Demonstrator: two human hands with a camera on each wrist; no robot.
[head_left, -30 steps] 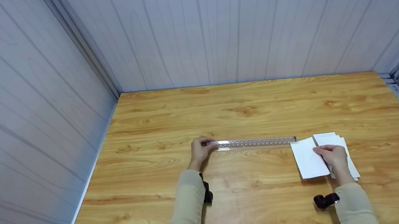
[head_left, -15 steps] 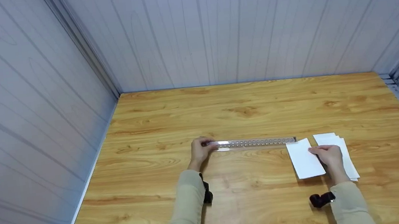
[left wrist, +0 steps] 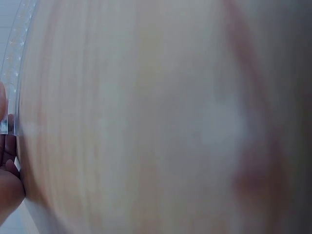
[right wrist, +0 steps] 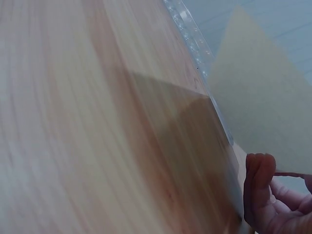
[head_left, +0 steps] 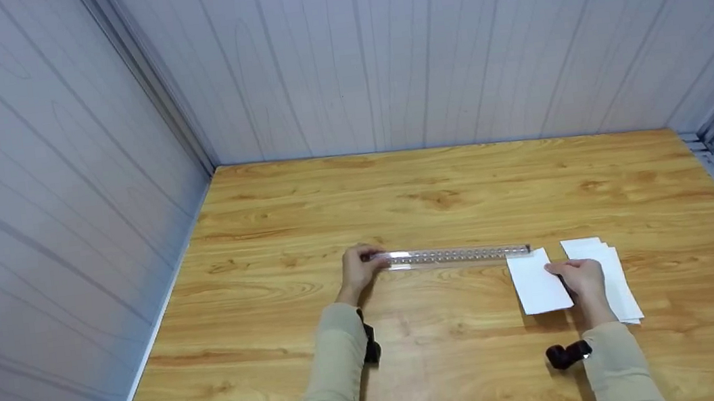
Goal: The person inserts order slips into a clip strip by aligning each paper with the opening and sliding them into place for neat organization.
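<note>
My left hand [head_left: 359,270] grips the left end of a long clear plastic strip [head_left: 452,254] that has rows of small round shapes along it. In the left wrist view, the thumb and fingers sit around the end of that strip [left wrist: 14,53]. A white paper card [head_left: 538,286] is pinched by its right edge between the thumb and fingers of my right hand [head_left: 585,280]. The card's top edge overlaps the strip's right end in the head view. Seen from the right wrist, the card [right wrist: 263,92] is raised at a tilt and casts a shadow on the wood.
Several more white cards [head_left: 618,287] lie in a loose, fanned pile right of and partly behind my right hand. Everything is on a wood-grain table [head_left: 438,197], with pale panelled walls [head_left: 340,59] at the back and sides.
My right hand has moved left with the white card, away from the pile and over the strip's right end. The left hand and strip have stayed still.
</note>
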